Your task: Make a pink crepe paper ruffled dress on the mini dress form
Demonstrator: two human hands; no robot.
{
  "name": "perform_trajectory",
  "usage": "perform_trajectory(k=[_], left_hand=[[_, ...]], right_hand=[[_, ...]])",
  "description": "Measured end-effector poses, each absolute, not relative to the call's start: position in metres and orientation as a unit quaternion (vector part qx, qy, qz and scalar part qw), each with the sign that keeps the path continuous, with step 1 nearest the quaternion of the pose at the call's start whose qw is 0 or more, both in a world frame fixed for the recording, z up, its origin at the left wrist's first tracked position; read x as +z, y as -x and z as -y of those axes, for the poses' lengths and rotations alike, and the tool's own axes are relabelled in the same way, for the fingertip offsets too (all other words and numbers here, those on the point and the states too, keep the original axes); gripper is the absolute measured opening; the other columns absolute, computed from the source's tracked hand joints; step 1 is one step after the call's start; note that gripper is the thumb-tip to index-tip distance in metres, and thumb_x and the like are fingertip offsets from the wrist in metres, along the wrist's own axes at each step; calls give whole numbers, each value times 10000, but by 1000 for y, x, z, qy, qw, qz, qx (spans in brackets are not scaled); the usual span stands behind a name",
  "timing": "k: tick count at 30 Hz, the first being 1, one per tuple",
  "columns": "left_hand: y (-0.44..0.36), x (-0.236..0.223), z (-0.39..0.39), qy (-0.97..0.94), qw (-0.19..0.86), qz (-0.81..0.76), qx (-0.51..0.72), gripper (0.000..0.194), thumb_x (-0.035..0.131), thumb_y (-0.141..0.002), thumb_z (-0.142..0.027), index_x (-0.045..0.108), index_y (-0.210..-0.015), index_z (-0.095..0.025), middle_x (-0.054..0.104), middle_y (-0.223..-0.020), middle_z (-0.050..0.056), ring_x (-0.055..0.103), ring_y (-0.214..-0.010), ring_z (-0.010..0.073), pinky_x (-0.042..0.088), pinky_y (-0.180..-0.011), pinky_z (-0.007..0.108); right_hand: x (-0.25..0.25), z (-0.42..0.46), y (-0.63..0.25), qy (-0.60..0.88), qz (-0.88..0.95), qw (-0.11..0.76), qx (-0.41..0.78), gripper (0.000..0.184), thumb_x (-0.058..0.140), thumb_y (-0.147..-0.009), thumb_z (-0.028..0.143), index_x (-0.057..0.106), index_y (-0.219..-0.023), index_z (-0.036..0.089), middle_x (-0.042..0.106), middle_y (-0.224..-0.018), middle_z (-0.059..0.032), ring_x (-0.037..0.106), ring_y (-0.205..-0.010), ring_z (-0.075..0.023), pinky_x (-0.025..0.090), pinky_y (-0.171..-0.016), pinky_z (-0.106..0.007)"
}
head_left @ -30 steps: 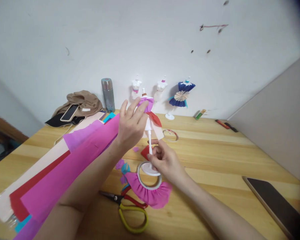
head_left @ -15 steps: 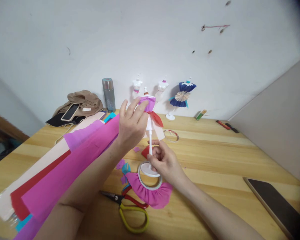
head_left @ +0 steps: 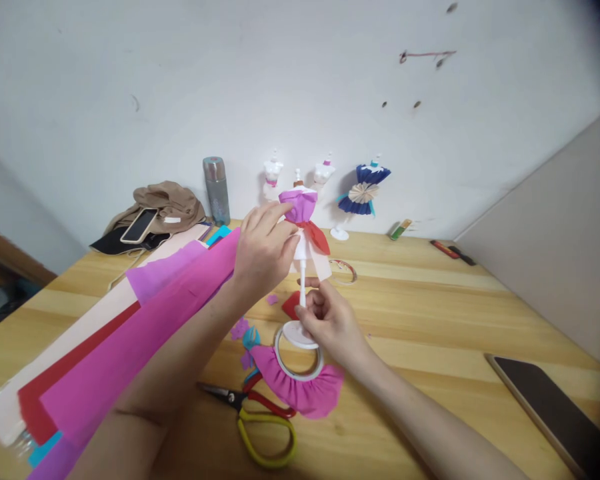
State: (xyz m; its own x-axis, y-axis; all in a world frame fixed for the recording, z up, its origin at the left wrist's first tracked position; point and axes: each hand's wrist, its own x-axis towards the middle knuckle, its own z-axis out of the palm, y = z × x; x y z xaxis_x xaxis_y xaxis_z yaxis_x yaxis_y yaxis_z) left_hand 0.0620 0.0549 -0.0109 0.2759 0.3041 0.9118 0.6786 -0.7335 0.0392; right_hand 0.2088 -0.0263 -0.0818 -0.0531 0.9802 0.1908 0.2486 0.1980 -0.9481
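A small white mannequin (head_left: 303, 248) on a stand is held raised over the table, dressed in a purple paper bodice (head_left: 300, 205), with red paper (head_left: 316, 237) at its waist and pale paper below. My right hand (head_left: 333, 327) grips the thin stand pole (head_left: 303, 283) just above its round base. Beside the waist, my left hand (head_left: 265, 247) has its fingers bent and pinching the left end of the red paper; its fingertips are partly hidden. Under the base lie a roll of tape (head_left: 279, 357) and a gathered pink paper ruffle (head_left: 315, 397).
Scissors (head_left: 267, 413) with red and yellow handles lie in front. Long coloured paper sheets (head_left: 125, 347) cover the left side, partly under my left arm. A flask (head_left: 216, 190), a blue-dressed mannequin (head_left: 364, 192) and two others stand along the wall. A phone (head_left: 540, 407) lies right.
My left hand has lowered slightly from the bodice toward the waist, its fingers drawn closer together, uncovering more of the purple bodice. My right hand keeps its grip on the pole.
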Motion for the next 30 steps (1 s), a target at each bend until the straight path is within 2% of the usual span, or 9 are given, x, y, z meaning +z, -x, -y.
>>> perform_trajectory(k=[5,11,19,26,30], left_hand=[[-62,-12,-54,795,204,290,-492,97,567,-894,-184,663,-903,-187,699,-1207,114,602,-1187,266,476,-1001,445],[-63,-15,-55,801,221,289,-476,88,568,-897,-173,651,-871,-188,700,-1212,130,592,-1222,279,455,-1021,473],[-72,-26,-47,762,263,358,-472,41,585,-847,-177,625,-848,-178,665,-1282,177,573,-1244,368,407,-1029,598],[-75,-32,-46,718,282,364,-523,103,544,-837,-129,588,-768,-191,726,-1139,139,646,-1125,310,452,-998,545],[-76,-33,-48,742,258,354,-508,98,563,-827,-128,570,-758,-198,731,-1095,118,655,-1045,290,479,-940,488]], right_hand=[[-80,22,-215,516,613,480,358,303,587,-781,266,508,-1069,215,489,-574,92,503,-426,-116,387,-437,-242],[-79,19,-219,520,602,489,358,364,598,-779,285,497,-1120,212,491,-581,86,519,-443,-131,381,-433,-249],[-76,19,-219,508,582,506,383,380,620,-757,265,474,-1106,219,482,-571,106,498,-404,-113,383,-410,-241],[-60,23,-213,474,519,523,482,422,643,-699,307,439,-1062,240,463,-538,139,461,-335,-97,325,-348,-216],[-60,24,-212,465,508,514,512,422,639,-689,313,441,-1056,246,483,-545,139,445,-329,-84,313,-340,-207]])
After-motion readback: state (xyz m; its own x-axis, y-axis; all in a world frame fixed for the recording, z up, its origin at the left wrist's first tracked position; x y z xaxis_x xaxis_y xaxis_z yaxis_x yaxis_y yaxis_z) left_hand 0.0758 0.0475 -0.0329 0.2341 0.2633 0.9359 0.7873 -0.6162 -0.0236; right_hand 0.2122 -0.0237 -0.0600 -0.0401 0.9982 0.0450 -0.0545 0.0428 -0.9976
